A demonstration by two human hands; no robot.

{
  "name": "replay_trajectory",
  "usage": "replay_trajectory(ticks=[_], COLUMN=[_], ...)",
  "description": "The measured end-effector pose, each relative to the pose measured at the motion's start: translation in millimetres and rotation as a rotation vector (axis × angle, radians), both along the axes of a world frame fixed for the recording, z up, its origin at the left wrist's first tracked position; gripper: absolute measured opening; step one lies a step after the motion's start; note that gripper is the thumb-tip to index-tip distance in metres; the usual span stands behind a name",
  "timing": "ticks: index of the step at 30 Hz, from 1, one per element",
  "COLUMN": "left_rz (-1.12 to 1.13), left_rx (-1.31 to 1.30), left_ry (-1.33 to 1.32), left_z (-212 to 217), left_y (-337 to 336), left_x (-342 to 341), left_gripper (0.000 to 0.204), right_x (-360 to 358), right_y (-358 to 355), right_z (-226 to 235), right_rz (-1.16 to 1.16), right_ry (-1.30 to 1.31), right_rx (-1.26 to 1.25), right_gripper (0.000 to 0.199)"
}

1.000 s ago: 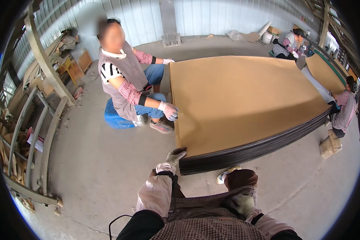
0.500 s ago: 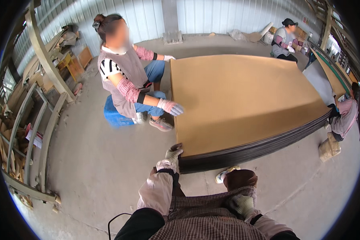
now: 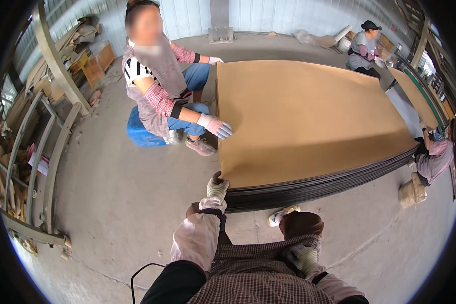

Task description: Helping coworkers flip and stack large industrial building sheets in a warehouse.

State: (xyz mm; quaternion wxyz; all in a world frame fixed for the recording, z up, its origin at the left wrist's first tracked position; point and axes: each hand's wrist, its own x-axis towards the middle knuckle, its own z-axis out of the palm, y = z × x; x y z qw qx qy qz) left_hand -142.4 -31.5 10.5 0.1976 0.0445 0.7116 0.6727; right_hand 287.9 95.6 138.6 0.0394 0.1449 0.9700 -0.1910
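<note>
One left hand (image 3: 217, 188) now nearer the board stack (image 3: 309, 187) corner.

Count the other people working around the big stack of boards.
3. One person sits at the left edge of the stack, a gloved hand on it. A second is at the far corner. A third crouches at the right edge, partly cut off; others may be hidden.
</note>
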Motion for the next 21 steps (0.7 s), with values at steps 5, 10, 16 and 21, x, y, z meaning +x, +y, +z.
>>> replay_trajectory(ticks=[5,10,16,21], left_rz=[-0.014,-0.016,-0.159,-0.193], left_rx=[0.064,0.087,-0.023,-0.003], left_ry=[-0.078,-0.201,-0.085,0.022], left_z=[-12,-47,-36,-65], left_y=[6,-4,7,-14], left_x=[7,-3,2,-12], left_gripper=[0.075,0.078,0.069,0.062], right_x=[-2,-4,-3,-8], right_y=[-1,-2,-2,-4], right_z=[4,1,9,13], right_rz=[-0.01,-0.011,-0.03,0.014], right_ry=[0.019,0.032,0.017,0.013], right_rx=[0.01,0.011,0.011,0.018], right_gripper=[0.028,0.027,0.028,0.03])
